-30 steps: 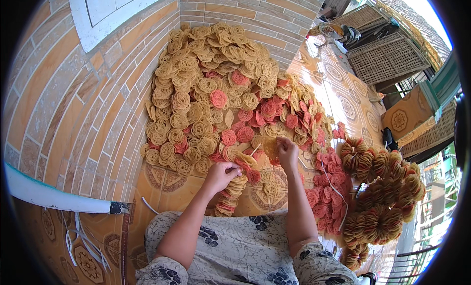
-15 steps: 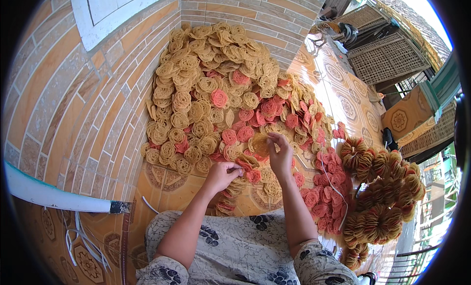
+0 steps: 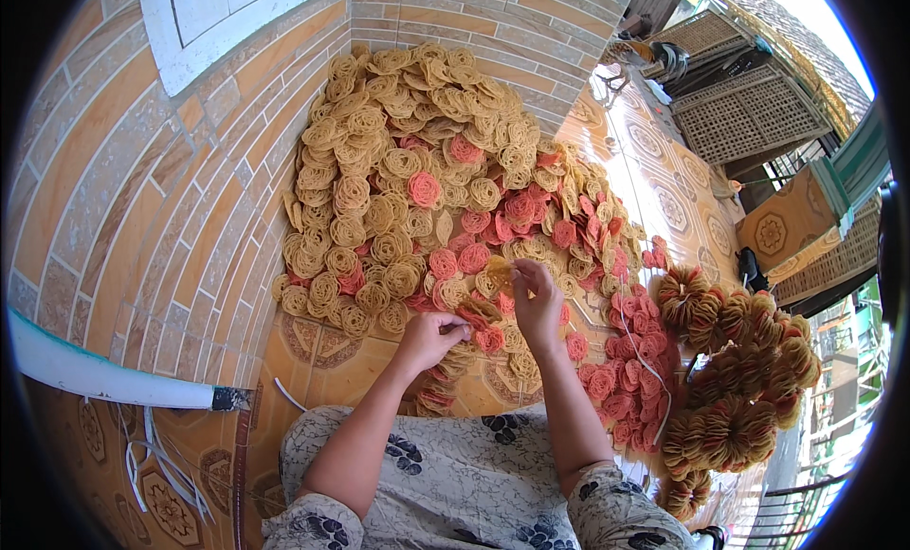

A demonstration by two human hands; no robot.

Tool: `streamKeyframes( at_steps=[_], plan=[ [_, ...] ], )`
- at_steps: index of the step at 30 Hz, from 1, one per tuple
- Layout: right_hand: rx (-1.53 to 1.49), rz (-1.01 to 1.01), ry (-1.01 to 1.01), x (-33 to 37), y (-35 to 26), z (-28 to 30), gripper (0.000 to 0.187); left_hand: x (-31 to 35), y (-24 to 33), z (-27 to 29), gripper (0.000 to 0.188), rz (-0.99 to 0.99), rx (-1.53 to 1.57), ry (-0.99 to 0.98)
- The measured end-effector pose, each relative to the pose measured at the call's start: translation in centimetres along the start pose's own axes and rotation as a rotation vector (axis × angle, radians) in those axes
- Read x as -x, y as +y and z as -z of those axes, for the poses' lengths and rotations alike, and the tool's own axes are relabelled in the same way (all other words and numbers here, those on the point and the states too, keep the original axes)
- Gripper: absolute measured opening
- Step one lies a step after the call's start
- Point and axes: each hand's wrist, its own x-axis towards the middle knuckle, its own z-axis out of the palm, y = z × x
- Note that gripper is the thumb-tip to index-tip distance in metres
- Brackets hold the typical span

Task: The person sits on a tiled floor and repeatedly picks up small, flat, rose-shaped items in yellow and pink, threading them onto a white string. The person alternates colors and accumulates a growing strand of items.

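Note:
My right hand (image 3: pixel 537 302) pinches one tan lacy disc (image 3: pixel 499 272) between thumb and fingertips, holding it tilted above the pile. Just to its left and a little nearer, my left hand (image 3: pixel 427 345) is closed at the end of a strung stack of tan and pink discs (image 3: pixel 479 313); what exactly its fingertips grip is hidden. More stacked discs (image 3: pixel 438 387) hang below that hand towards my lap. Loose tan rosette discs (image 3: pixel 365 233) with pink ones (image 3: pixel 423 189) among them spread in a big pile beyond both hands.
Pink discs (image 3: pixel 637 360) lie to the right, crossed by a white strand (image 3: pixel 645 359). Thick bundles of strung discs (image 3: pixel 730 427) sit at far right. A tiled wall (image 3: pixel 190 199) borders the left, and white strips (image 3: pixel 166 465) lie by a white pole (image 3: pixel 114 375).
My right hand has shifted slightly left and down, and its tan disc has turned more edge-on. My left hand has hardly moved.

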Motion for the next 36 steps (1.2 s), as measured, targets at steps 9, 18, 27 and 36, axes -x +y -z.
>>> streamKeyframes(
  at_steps=[9, 18, 27, 36],
  plan=[
    [0.007, 0.061, 0.004, -0.1, 0.5, 0.0, 0.015, 0.1, 0.4, 0.0, 0.021, 0.024, 0.052, -0.018],
    [0.013, 0.072, -0.027, 0.0, 0.4, 0.1, 0.016, 0.2, 0.4, 0.0, 0.022, 0.016, 0.059, -0.014],
    [0.038, 0.098, -0.055, 0.2, 0.5, 0.0, 0.017, 0.2, 0.3, -0.2, 0.020, -0.002, 0.072, -0.009],
    [-0.535, -0.292, -0.058, -0.6, 1.3, 0.1, 0.021, 0.0, 0.0, -0.2, 0.019, 0.005, 0.047, 0.004]
  ],
)
